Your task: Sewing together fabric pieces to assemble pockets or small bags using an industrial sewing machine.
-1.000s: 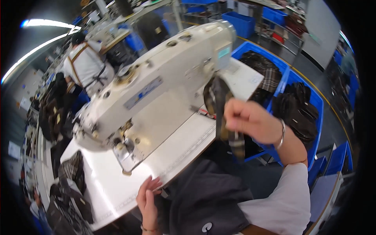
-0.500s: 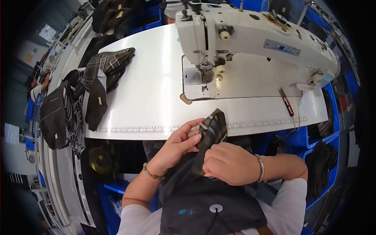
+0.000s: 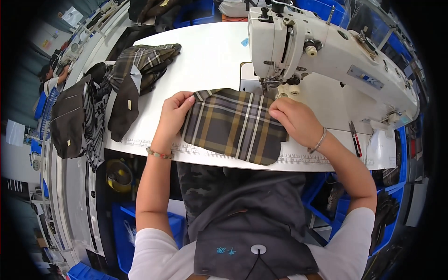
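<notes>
A plaid fabric piece (image 3: 233, 128) in dark brown, tan and white is spread open between my two hands, over the front of the white sewing table. My left hand (image 3: 178, 112) pinches its upper left corner, where a narrow edge is folded over. At the upper right corner, my right hand (image 3: 298, 121) is closed on the cloth, thumb on top. Just behind the fabric's top edge stands the needle area of a white sewing machine (image 3: 275, 46); the cloth hides part of the machine's plate.
Plaid and dark fabric pieces (image 3: 123, 100) are heaped on the table's left end. Red-handled thread snips (image 3: 356, 142) lie at the right. A printed ruler strip (image 3: 298, 156) runs along the front edge. Blue bins (image 3: 322, 196) sit below, and another person (image 3: 49, 79) works far left.
The fabric, bunched and folded near my lap before, is now stretched out flat over the table. Both hands have moved forward and apart. The view has shifted slightly.
</notes>
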### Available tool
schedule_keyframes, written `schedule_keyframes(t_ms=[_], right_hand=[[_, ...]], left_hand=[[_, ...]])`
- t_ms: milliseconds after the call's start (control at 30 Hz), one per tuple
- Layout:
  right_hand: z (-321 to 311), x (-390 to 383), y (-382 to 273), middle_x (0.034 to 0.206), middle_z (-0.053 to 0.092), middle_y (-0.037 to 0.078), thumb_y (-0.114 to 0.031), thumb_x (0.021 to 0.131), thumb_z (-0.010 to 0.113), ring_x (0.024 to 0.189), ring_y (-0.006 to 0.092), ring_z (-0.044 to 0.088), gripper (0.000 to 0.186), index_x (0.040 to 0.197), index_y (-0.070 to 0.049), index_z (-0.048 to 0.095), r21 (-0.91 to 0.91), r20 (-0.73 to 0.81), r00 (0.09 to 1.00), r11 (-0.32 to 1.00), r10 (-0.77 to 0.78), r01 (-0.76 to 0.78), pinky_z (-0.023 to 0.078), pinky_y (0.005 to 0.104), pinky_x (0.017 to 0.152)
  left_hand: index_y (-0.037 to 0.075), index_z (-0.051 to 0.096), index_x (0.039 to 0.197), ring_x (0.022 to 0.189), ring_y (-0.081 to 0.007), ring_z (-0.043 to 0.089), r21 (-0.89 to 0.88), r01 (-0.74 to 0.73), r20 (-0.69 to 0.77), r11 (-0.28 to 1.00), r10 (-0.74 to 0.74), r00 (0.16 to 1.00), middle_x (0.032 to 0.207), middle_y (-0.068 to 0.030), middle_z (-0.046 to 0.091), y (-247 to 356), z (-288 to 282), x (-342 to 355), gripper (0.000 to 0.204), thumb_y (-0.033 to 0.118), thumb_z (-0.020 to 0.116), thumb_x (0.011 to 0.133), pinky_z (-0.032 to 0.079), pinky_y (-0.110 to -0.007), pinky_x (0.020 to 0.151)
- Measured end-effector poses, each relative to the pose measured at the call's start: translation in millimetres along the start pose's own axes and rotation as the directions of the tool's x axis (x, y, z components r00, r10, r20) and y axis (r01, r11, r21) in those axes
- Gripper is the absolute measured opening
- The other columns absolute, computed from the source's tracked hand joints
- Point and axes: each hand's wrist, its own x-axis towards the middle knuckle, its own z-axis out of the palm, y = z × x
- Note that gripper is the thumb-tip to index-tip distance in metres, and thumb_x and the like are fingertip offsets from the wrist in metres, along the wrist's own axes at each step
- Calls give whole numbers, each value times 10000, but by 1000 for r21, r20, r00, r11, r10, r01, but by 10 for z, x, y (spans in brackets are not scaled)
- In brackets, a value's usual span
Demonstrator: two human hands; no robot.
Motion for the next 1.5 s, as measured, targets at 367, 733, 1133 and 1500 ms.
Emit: schedule_keyframes(t_ms=[367, 733, 1133, 1500], right_hand=[[9, 177, 201, 659, 591, 38, -205, 997, 525, 593, 139, 554, 245, 842, -39, 615, 69, 152, 988, 997, 7, -17, 451, 291, 592], [99, 72, -141, 913, 645, 53, -223, 734, 801, 708, 205, 627, 331, 1001, -88, 660, -61, -145, 929, 941, -339, 334, 493, 319, 588], [188, 45, -89, 723, 638, 108, -116, 866, 678, 632, 289, 633, 81, 905, -45, 673, 165, -76, 975, 961, -210, 220, 483, 352, 566], [249, 87, 51, 632, 574, 98, -151, 926, 634, 559, 147, 488, 185, 879, 27, 621, 456, 29, 994, 883, 108, -109, 416, 305, 562]], left_hand=[[-21, 545, 1326, 996, -94, 607, -97, 46, 146, 994, -31, 989, 1057, -42, 667, 110, -125, -66, 477, 114, 707, 897, 506, -224, 802], [1, 698, 1014, 819, -74, 620, 194, 31, 267, 981, -83, 960, 884, -29, 709, 192, 258, -180, 174, 86, 722, 864, 508, -245, 747], [20, 586, 1206, 1120, -350, 561, 823, -200, -256, 532, 661, 705, 1198, -176, 603, 168, -160, -90, 502, 303, 769, 834, 462, -416, 942], [-1, 726, 954, 727, -154, 661, 690, -19, -513, 724, 507, 693, 823, -82, 723, 289, -1367, 503, 221, 197, 739, 857, 506, -278, 678]])
